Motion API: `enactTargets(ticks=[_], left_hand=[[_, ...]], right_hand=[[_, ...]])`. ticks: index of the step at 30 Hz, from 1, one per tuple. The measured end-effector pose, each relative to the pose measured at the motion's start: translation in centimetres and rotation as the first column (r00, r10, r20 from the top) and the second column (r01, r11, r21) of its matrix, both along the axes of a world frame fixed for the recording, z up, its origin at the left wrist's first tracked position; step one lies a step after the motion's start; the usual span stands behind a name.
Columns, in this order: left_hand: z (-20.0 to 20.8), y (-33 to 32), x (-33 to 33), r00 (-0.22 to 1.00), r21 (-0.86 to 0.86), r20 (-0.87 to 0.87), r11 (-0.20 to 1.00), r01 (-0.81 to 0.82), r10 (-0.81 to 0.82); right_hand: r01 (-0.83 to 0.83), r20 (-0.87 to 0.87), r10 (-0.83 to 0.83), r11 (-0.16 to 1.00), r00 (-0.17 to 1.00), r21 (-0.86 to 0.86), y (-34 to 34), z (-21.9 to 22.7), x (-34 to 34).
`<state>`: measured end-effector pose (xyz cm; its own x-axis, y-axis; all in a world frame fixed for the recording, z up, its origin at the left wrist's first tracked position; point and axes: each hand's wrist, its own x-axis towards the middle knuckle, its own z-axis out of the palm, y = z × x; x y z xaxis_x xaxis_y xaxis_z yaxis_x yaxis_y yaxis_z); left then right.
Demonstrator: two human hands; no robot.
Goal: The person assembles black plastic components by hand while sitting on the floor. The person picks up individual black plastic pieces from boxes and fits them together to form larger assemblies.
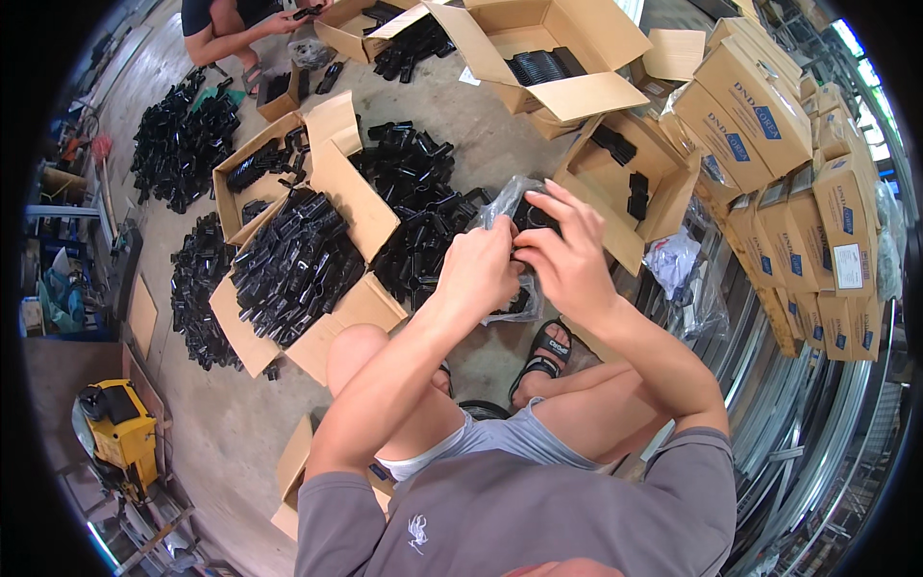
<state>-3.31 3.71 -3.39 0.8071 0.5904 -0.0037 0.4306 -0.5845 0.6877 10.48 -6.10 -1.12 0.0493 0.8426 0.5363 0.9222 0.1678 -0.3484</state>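
Observation:
In front of my knees I hold up a clear plastic bag (496, 205) with dark pieces showing through it. My left hand (478, 264) is closed on the near side of the bag. Fingertips of my right hand (575, 252) pinch the bag close to my left fingers, with its other fingers curved over the top. The exact grip is partly hidden by my hands. Beyond the bag lies a loose heap of black plastic parts (409, 183). To the left, an open carton (332, 317) is heaped with similar black parts (298, 264).
Right of the bag stands an open box (663, 207) with a few black pieces. A larger open carton (601, 96) is behind it. Stacked cartons (745, 120) and long metal profiles (769, 404) line the right. Another person's hand (286, 21) is at the far left.

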Motion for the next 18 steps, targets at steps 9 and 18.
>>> enactTargets(ticks=[9,18], left_hand=[[0.3,0.3,0.1,0.999,-0.026,-0.042,1.000,-0.016,0.015],[0.1,0.0,0.3,0.999,-0.021,-0.045,1.000,0.008,-0.009]], right_hand=[[0.013,-0.419,-0.015,1.000,0.908,-0.007,-1.9,1.9,1.8],[-0.031,0.187,0.014,0.996,0.982,0.087,-0.2,-0.8,1.5]])
